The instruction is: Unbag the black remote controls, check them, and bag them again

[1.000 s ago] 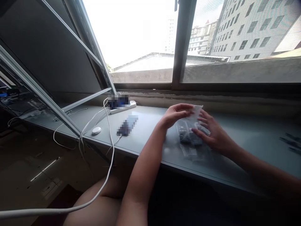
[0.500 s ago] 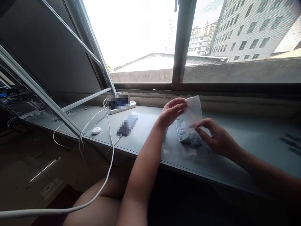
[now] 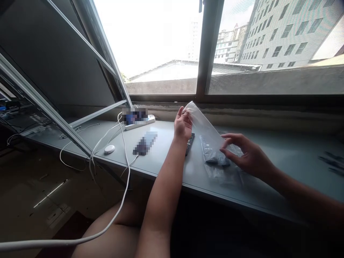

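Observation:
A translucent plastic bag point(image 3: 205, 127) is stretched at a slant above the table between my hands. My left hand point(image 3: 183, 123) pinches its upper left end, near the window side. My right hand point(image 3: 242, 152) grips its lower right edge between thumb and forefinger. Beneath the bag, clear plastic packets point(image 3: 215, 172) with dark contents lie on the grey table point(image 3: 172, 168). A dark, keyed object like a remote point(image 3: 190, 144) lies just right of my left wrist, partly hidden by it.
A phone point(image 3: 145, 143) with a cable lies left of my forearm. Behind it is a white power strip point(image 3: 142, 123). A white round object point(image 3: 109, 149) and loose white cables point(image 3: 127, 179) are farther left. Dark items point(image 3: 331, 163) lie at the right. A metal frame point(image 3: 53, 107) leans at left.
My left hand has moved left and pulled its end of the bag with it, so the bag is stretched out. The dark keyed object now shows. My right hand has barely moved.

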A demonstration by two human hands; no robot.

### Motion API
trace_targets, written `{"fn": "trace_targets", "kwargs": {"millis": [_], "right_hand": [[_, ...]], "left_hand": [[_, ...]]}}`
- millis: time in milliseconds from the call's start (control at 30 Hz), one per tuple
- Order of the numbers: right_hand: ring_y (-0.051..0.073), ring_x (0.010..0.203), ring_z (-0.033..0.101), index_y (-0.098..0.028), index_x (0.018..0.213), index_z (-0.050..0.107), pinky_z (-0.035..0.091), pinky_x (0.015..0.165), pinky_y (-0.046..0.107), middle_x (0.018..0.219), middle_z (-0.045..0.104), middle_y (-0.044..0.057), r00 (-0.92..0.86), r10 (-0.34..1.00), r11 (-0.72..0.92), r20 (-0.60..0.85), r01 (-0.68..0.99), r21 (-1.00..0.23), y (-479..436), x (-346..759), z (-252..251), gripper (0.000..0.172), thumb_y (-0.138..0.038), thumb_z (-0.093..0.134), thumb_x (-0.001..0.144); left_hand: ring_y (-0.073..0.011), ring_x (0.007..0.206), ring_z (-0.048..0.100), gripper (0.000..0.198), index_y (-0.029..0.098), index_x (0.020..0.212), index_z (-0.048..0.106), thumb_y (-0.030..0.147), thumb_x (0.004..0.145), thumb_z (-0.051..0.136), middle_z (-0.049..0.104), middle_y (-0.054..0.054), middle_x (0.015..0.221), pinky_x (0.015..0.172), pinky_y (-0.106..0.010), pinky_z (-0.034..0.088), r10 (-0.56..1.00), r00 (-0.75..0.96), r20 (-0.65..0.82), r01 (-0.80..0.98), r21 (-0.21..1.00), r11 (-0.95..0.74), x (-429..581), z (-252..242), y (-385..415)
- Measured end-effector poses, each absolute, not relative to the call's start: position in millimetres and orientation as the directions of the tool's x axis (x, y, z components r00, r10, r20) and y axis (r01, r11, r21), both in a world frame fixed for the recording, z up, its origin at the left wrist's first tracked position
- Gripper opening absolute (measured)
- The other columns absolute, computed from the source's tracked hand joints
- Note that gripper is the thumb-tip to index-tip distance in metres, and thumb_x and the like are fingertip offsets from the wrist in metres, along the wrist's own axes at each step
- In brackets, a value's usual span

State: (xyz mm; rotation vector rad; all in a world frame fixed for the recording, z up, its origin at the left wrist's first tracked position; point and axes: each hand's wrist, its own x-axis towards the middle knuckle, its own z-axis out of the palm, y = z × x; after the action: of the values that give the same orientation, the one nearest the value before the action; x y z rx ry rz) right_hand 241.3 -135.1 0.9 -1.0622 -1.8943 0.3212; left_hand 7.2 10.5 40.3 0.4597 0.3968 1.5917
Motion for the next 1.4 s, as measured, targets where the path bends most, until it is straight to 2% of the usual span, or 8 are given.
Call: {"fn": "trace_targets", "kwargs": {"millis": [100,300,567,767,967,1133,1300,1400], "right_hand": [[0.034,0.1,0.083,-0.035,0.14,0.074,0.071,0.086,0.048,0.105,0.084,0.006,-0.205,0.759,0.61,0.618,0.553,-0.567,-135.3,240.9,1.4,0.038,-0.051,0.08,0.106],[0.031,0.097,0.081,-0.034,0.129,0.077,0.066,0.087,0.048,0.107,0.082,0.006,-0.231,0.714,0.651,0.662,0.566,-0.505,-134.5,239.3,3.7,0.021,-0.04,0.077,0.109],[0.032,0.093,0.08,-0.034,0.116,0.079,0.065,0.083,0.049,0.105,0.081,0.006,-0.225,0.692,0.671,0.686,0.551,-0.496,-135.9,235.4,8.6,0.01,-0.034,0.077,0.106],[0.032,0.093,0.077,-0.033,0.115,0.077,0.063,0.083,0.05,0.104,0.078,0.006,-0.217,0.663,0.683,0.717,0.568,-0.459,-135.7,237.7,9.3,0.013,-0.025,0.074,0.105],[0.03,0.094,0.077,-0.032,0.118,0.076,0.064,0.084,0.048,0.105,0.077,0.006,-0.162,0.672,0.657,0.722,0.58,-0.482,-134.8,240.0,6.8,0.016,-0.026,0.075,0.104],[0.029,0.097,0.079,-0.032,0.12,0.074,0.066,0.087,0.047,0.106,0.076,0.006,-0.097,0.707,0.628,0.7,0.542,-0.559,-134.8,239.1,4.1,0.018,-0.029,0.078,0.103],[0.03,0.097,0.078,-0.032,0.117,0.072,0.066,0.087,0.049,0.108,0.075,0.006,-0.085,0.689,0.631,0.72,0.56,-0.538,-134.5,239.4,5.7,0.013,-0.032,0.076,0.105],[0.032,0.094,0.077,-0.032,0.113,0.073,0.065,0.083,0.05,0.106,0.075,0.007,-0.105,0.654,0.64,0.749,0.605,-0.474,-135.4,239.2,9.6,0.008,-0.034,0.074,0.106]], "left_hand": [[-0.0106,0.109,0.08,0.053,0.025,0.158,0.064,0.005,0.109,0.063,0.08,-0.007,0.133,0.089,-0.016,0.06,0.993,-0.113,-0.021,-0.867,0.49,-0.088,6.1,41.2,13.9],[-0.0235,0.132,0.078,0.065,0.028,0.171,0.05,0.028,0.11,0.072,0.076,-0.01,0.145,0.1,-0.033,0.064,0.999,0.034,0.001,-0.738,0.674,0.025,17.2,33.9,13.6],[-0.0346,0.14,0.075,0.051,0.023,0.13,0.073,0.047,0.092,0.096,0.07,-0.018,0.159,0.121,-0.049,0.058,0.886,0.463,0.029,-0.423,0.885,0.193,21.1,25.2,0.8],[-0.0312,0.13,0.079,0.05,0.024,0.125,0.07,0.044,0.089,0.099,0.075,-0.017,0.153,0.121,-0.053,0.057,0.777,0.628,0.039,-0.296,0.936,0.192,16.6,22.9,-2.5],[-0.0232,0.107,0.083,0.049,0.02,0.12,0.068,0.042,0.09,0.1,0.082,-0.015,0.128,0.109,-0.041,0.063,0.874,0.486,0.025,-0.327,0.932,0.155,22.3,19.4,2.9],[-0.0237,0.111,0.083,0.045,0.017,0.116,0.07,0.037,0.089,0.1,0.084,-0.015,0.122,0.11,-0.04,0.063,0.912,0.409,-0.007,-0.349,0.923,0.163,23.5,18.9,4.5],[-0.0248,0.119,0.081,0.039,0.016,0.116,0.082,0.049,0.097,0.091,0.083,-0.018,0.138,0.117,-0.042,0.061,0.758,0.652,-0.009,-0.183,0.969,0.168,18.7,22.3,-0.8],[-0.0247,0.114,0.083,0.035,0.017,0.116,0.085,0.045,0.097,0.091,0.085,-0.016,0.133,0.115,-0.044,0.064,0.632,0.775,-0.03,-0.118,0.974,0.192,16.8,21.8,-3.8]]}}
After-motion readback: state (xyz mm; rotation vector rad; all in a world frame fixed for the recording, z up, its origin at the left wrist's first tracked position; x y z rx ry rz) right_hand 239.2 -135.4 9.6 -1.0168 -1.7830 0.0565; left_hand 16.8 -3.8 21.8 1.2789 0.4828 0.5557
